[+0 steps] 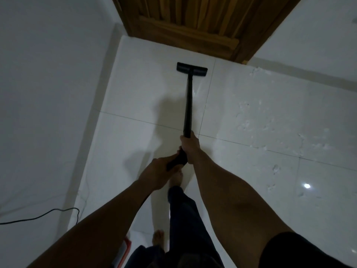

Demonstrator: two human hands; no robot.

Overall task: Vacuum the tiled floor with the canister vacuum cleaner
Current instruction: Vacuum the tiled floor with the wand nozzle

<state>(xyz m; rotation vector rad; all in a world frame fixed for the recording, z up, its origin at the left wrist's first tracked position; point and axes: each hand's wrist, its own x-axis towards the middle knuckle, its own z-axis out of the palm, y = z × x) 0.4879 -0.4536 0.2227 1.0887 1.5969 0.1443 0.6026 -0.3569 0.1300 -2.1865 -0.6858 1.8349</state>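
Note:
A black vacuum wand [188,103] runs from my hands out to a flat black floor nozzle [191,67] that rests on the white tiled floor [146,97] just short of a wooden door. My right hand [190,147] grips the wand at its near end. My left hand [157,172] grips the black handle [176,161] just behind it. White crumbs and dust [270,120] lie scattered on the tiles to the right of the wand. The canister itself is mostly hidden; a red and white edge [123,252] shows by my left leg.
A brown wooden door [193,22] closes the far end. A white wall [48,93] runs along the left, another wall [318,35] at the right. A black power cord [38,216] trails along the left wall's foot. My bare feet [158,238] stand on the tiles.

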